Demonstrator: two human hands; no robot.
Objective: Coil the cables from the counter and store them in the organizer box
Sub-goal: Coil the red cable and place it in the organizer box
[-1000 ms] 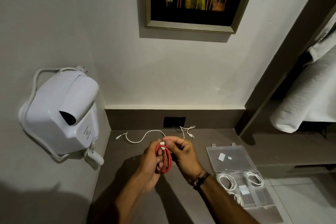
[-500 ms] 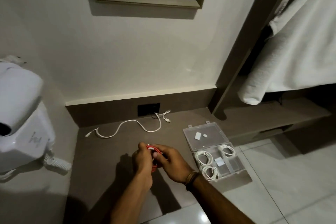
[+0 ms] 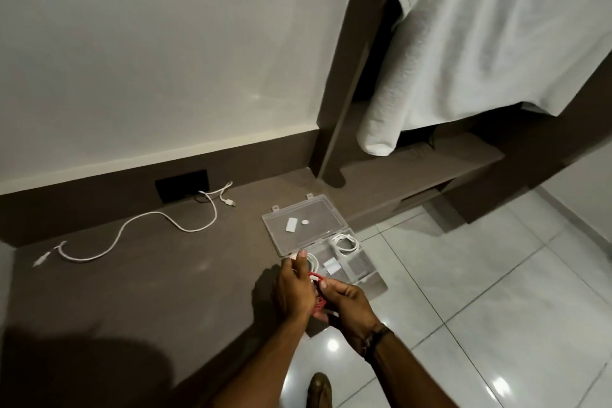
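A coiled red cable (image 3: 318, 292) sits between my left hand (image 3: 293, 291) and my right hand (image 3: 347, 305), both closed on it, just above the near end of the clear organizer box (image 3: 359, 267). The box lies open at the counter's right front corner, its lid (image 3: 304, 223) flat behind it. A white coiled cable (image 3: 346, 242) rests in a far compartment; another white coil is partly hidden behind my left hand. A long white cable (image 3: 132, 232) lies loose across the brown counter (image 3: 132, 291) to the left.
A black wall socket (image 3: 182, 185) sits on the counter's back panel. A white towel or robe (image 3: 480, 43) hangs over a lower shelf (image 3: 414, 169) on the right. Glossy tiled floor (image 3: 496, 291) lies below; a shoe tip (image 3: 319, 389) shows at the bottom.
My view has swung right and down. Both hands have carried the red coil rightward from the counter's middle to over the organizer box's near end.
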